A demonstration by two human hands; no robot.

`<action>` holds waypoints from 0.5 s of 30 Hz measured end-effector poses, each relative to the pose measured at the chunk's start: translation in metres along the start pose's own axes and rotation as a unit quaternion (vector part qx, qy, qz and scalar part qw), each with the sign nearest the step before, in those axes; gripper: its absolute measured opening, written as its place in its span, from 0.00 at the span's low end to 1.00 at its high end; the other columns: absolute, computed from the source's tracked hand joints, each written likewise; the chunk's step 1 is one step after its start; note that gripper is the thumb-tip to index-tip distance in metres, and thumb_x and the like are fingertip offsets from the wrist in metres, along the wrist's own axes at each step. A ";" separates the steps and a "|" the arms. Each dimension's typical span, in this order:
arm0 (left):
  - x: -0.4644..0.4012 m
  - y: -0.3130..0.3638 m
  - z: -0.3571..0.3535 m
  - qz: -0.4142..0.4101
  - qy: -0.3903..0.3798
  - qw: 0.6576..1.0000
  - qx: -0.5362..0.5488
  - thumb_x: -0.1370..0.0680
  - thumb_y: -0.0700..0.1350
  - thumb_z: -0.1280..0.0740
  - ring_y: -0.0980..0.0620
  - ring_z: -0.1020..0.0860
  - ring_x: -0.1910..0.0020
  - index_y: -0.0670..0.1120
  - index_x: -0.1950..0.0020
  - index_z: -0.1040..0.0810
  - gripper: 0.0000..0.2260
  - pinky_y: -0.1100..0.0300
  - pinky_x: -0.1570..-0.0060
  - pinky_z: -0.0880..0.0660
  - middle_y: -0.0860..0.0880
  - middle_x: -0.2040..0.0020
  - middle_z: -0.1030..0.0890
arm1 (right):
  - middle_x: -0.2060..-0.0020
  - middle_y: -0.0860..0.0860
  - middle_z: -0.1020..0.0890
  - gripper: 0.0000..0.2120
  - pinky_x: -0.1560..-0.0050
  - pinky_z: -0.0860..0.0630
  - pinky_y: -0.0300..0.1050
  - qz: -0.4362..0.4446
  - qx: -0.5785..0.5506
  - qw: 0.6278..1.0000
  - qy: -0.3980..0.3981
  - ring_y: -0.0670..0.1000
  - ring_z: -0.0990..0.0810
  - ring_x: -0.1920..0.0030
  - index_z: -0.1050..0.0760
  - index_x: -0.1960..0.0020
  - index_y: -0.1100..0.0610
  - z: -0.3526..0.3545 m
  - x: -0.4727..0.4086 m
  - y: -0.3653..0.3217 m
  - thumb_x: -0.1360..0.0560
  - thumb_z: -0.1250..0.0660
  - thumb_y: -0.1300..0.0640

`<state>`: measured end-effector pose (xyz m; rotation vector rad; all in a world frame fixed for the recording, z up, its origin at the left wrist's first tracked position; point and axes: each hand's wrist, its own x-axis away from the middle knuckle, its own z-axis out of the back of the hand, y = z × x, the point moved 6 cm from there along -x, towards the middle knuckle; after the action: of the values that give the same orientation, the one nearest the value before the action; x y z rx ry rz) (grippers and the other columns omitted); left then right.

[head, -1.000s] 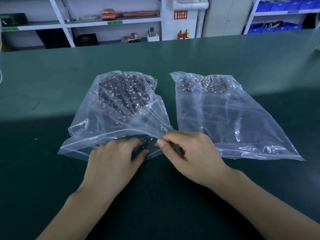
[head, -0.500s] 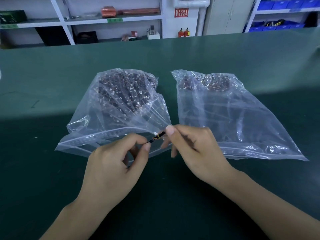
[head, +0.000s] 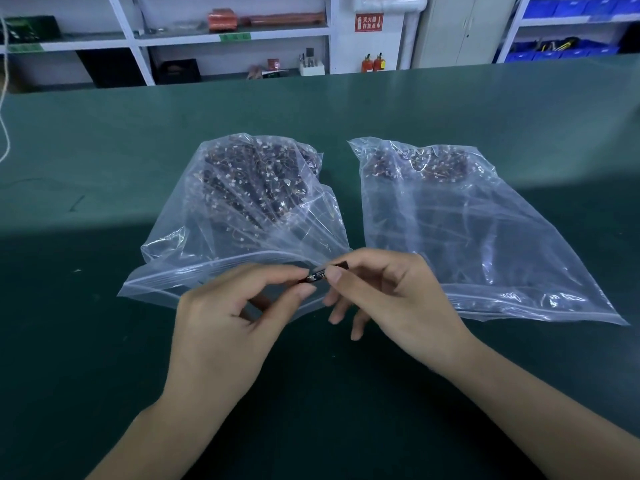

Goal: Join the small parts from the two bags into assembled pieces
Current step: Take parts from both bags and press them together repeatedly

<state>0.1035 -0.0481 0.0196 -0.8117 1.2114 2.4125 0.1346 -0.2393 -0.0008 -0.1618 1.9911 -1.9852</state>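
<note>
Pinching one small part (head: pixel 320 274) w/ both hands, L hand (head: pixel 228 327) & R hand (head: pixel 391 296); two bags (head: pixel 242 216) (head: pixel 467 230) hold parts.

Two bare forearms, left grip (head: pixel 221 327) and right grip (head: pixel 398 299) seemingly ungloved, ringless.

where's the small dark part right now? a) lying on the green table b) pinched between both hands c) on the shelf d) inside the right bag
b: the left hand and right hand both pinch the small dark part at their fingertips, in front of the left bag.
</note>
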 end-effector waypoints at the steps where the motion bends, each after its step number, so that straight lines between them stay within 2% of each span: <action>1: 0.001 -0.001 -0.002 0.024 -0.005 0.999 0.021 0.22 0.54 0.23 0.56 0.16 0.61 0.57 0.46 0.12 0.06 0.63 0.66 0.21 0.64 0.53 0.14 | 0.60 0.55 0.13 0.07 0.69 0.19 0.46 0.001 -0.003 1.000 -0.004 0.55 0.13 0.60 0.14 0.48 0.55 -0.001 0.000 -0.001 0.19 0.30 0.54; 4: 0.004 -0.003 -0.006 0.074 -0.016 0.994 0.076 0.22 0.55 0.23 0.51 0.16 0.64 0.60 0.48 0.13 0.04 0.57 0.70 0.20 0.58 0.56 0.13 | 0.57 0.55 0.13 0.08 0.64 0.17 0.48 0.005 -0.006 1.000 -0.017 0.55 0.13 0.56 0.14 0.46 0.57 -0.001 0.001 -0.002 0.18 0.30 0.56; 7: 0.005 -0.002 -0.008 0.110 -0.013 0.983 0.143 0.23 0.51 0.23 0.51 0.17 0.66 0.60 0.51 0.13 0.03 0.61 0.73 0.21 0.53 0.59 0.13 | 0.55 0.53 0.12 0.07 0.59 0.16 0.49 0.014 -0.004 1.000 -0.016 0.53 0.12 0.50 0.14 0.44 0.58 -0.002 0.002 -0.003 0.18 0.30 0.58; 15: 0.006 0.001 -0.009 0.131 -0.005 0.970 0.207 0.24 0.48 0.23 0.50 0.17 0.66 0.58 0.53 0.13 0.03 0.63 0.70 0.20 0.50 0.61 0.15 | 0.53 0.50 0.12 0.03 0.63 0.17 0.45 0.052 0.003 0.999 0.011 0.54 0.13 0.50 0.14 0.48 0.53 0.002 0.002 -0.007 0.21 0.26 0.58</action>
<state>0.1018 -0.0558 0.0120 -0.5376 1.8329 2.2198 0.1324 -0.2425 0.0060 -0.0331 1.9661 -1.9346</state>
